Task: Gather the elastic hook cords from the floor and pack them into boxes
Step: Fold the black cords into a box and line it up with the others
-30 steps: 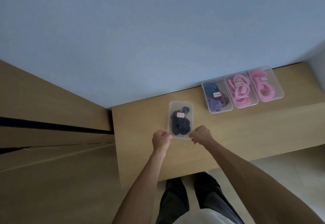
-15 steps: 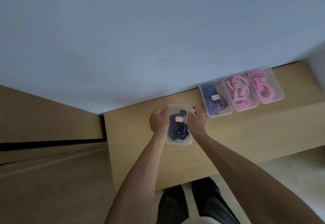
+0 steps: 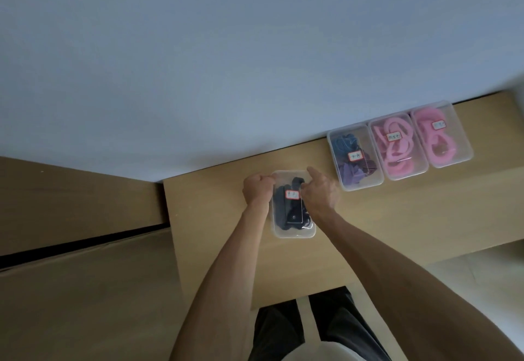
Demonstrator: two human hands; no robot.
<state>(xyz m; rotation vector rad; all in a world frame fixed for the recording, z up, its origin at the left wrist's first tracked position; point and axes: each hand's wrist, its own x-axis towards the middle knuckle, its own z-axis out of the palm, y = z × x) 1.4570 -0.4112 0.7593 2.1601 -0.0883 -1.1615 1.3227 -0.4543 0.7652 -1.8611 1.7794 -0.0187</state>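
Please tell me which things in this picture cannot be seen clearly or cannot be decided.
- Labels: the writing on the red-edged label of the box of dark cords is too small in the head view; the same holds for the other three boxes.
- Far box corners: the left hand and right hand cover them, so whether the lid is fully pressed down is unclear.
- Floor: only a small part shows; any cords left there cannot be seen.

Lighting dim, soft and even, cool in tone, with no hard shadows; the pale wall [image 3: 255, 49] filling the upper frame reads flat grey-blue, brightening slightly toward the far right edge. Overall focus soft and low in contrast; box labels [image 3: 292, 195] unreadable. Wide-angle distortion bends the wooden ledge [image 3: 382, 233] edges and stretches the forearms at the lower corners.
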